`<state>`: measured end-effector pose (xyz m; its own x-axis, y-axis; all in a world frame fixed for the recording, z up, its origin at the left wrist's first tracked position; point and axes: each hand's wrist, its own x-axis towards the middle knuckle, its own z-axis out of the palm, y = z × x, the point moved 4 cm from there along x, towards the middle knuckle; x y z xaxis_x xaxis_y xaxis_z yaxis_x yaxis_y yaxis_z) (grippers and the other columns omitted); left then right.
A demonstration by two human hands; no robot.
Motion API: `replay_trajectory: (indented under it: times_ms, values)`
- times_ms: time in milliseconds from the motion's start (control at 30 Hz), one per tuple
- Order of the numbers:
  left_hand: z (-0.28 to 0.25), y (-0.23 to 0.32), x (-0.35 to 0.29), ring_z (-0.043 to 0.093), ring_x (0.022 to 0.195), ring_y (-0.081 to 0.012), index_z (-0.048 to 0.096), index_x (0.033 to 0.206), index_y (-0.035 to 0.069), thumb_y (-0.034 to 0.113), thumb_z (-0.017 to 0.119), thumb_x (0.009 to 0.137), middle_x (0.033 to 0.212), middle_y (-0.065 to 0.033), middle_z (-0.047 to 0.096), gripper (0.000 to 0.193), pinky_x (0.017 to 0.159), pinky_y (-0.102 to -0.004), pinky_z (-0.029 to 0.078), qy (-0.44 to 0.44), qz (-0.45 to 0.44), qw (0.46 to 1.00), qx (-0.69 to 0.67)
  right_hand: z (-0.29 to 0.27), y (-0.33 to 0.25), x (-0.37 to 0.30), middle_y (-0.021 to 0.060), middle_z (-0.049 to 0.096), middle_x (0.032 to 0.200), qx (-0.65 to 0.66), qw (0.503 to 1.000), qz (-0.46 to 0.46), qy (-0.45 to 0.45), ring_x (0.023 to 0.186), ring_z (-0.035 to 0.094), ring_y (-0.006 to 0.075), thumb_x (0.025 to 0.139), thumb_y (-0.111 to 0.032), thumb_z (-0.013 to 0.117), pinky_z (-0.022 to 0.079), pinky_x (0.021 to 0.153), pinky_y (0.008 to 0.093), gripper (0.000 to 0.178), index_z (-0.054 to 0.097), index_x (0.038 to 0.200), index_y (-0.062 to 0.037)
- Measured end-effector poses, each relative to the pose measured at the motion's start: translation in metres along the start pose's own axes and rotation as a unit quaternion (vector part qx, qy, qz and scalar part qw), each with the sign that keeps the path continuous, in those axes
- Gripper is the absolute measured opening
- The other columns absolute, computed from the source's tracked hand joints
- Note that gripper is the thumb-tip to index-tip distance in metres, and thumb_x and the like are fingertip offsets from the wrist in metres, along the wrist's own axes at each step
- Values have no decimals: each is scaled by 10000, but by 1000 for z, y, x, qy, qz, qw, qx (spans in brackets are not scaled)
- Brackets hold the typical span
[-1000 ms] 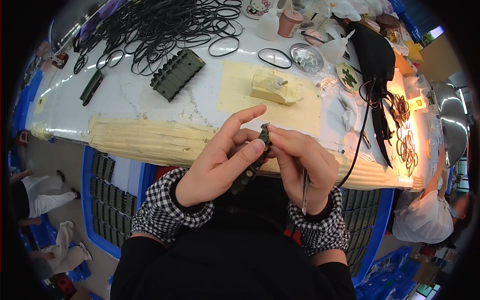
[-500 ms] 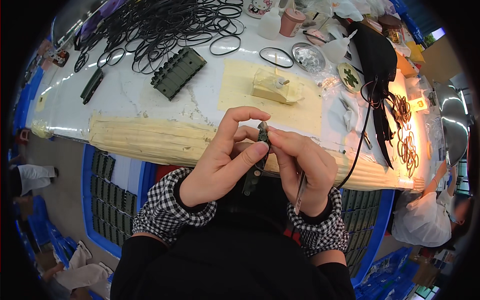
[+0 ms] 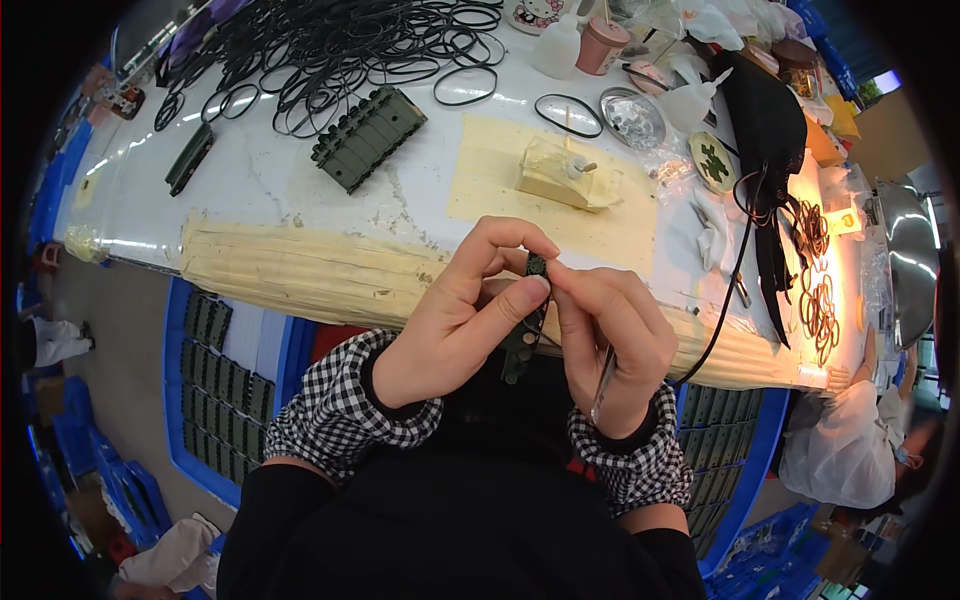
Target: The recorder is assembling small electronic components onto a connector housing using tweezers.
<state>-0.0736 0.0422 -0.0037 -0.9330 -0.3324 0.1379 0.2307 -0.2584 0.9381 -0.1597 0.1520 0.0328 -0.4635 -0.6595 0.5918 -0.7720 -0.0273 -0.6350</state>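
Note:
In front of my chest, my left hand point(image 3: 450, 325) pinches a narrow dark green part point(image 3: 518, 355) between thumb and fingers. Its upper end pokes out above the thumb, and the middle is hidden by the fingers. My right hand point(image 3: 625, 335) meets that upper end with thumb and forefinger tips. A slim metal tool point(image 3: 602, 385) is tucked in the right palm, pointing down toward the wrist; its kind is unclear. Farther off on the table lie a block of green ribbed parts point(image 3: 368, 140) and a single long green piece point(image 3: 190, 160).
Black rubber bands point(image 3: 340, 60) heap at the far left. A yellow taped block point(image 3: 568, 178) sits beyond my hands, near a metal dish point(image 3: 632, 117) and a black bag point(image 3: 762, 110). Blue trays point(image 3: 172, 400) of green parts flank my lap. Another person point(image 3: 840, 440) sits at right.
The green part has tilted in my fingers, so its upper end now faces differently and its lower end sits slightly right. The whole view has shifted slightly; both hands keep their grip.

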Motion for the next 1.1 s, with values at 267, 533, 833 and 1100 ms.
replay_trajectory:
  times_ms: [267, 533, 833, 1100]
  values:
    - [-15, 6, 10, 579, 980, -122, 377, 1149, 79, 121, 421, 999, 1059, -87, 533, 162, 839, -268, 486, 27, 19, 997, 66, 4, 1, -4, 91, 611, 791, 5, 999, -41, -19, 584, 594, 221, 712, 32, 686, 464, 510, 286, 224, 641, 924, -24]
    - [-24, 2, 16, 626, 968, -164, 382, 1152, 91, 150, 427, 1001, 988, -78, 559, 168, 805, -278, 520, 63, -22, 997, 37, 1, -6, -8, 65, 556, 763, -115, 985, -67, -113, 560, 557, 211, 715, -53, 724, 437, 490, 298, 201, 642, 899, -51]
    - [-25, -5, 18, 643, 939, -162, 395, 1148, 100, 171, 444, 998, 939, -61, 593, 173, 787, -277, 535, 54, -53, 997, 1, 10, -15, -16, 49, 571, 751, -6, 997, -61, -42, 550, 550, 191, 677, -30, 753, 428, 481, 293, 214, 656, 867, -40]
    - [-27, -6, 19, 643, 943, -159, 404, 1147, 104, 172, 449, 996, 939, -63, 599, 172, 778, -280, 545, 55, -42, 998, -4, 10, -18, -24, 29, 593, 741, -80, 992, -94, -31, 545, 545, 164, 642, -19, 761, 411, 479, 275, 277, 703, 910, -54]
